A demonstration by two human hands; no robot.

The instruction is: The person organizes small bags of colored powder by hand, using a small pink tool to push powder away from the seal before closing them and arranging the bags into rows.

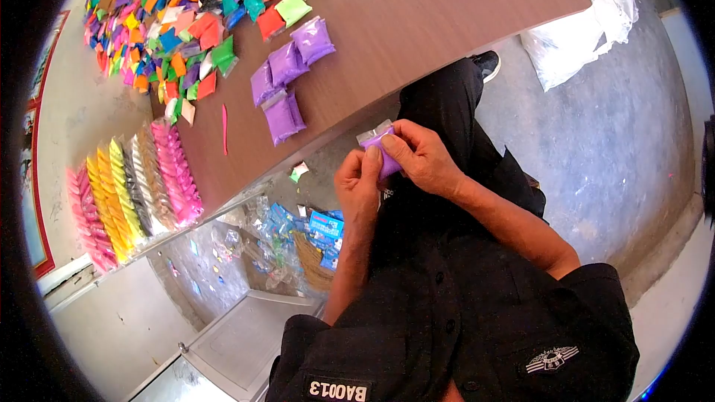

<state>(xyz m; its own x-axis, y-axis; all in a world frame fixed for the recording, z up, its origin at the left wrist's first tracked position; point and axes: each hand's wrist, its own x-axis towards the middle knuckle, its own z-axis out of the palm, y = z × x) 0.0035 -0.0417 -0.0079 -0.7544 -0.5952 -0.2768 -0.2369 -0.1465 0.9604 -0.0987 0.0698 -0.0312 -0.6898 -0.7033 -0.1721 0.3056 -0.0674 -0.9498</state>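
Observation:
My left hand (359, 179) and my right hand (426, 155) both pinch a small purple packet (389, 162) with a clear top edge, held over my lap beside the table edge. The thumbs press on its face; the fingers behind it are partly hidden. On the table just beyond lie several matching purple packets (286, 64), some stacked on each other. A thin pink plastic stick (225, 129) rests to the left of them.
A large heap of small coloured packets (179, 18) covers the table's (417, 15) far left. Rows of packets sorted by colour (134, 186) stand along the left end. White plastic bags (573, 37) hang at the right. Wrappers and a blue package (325, 226) lie below.

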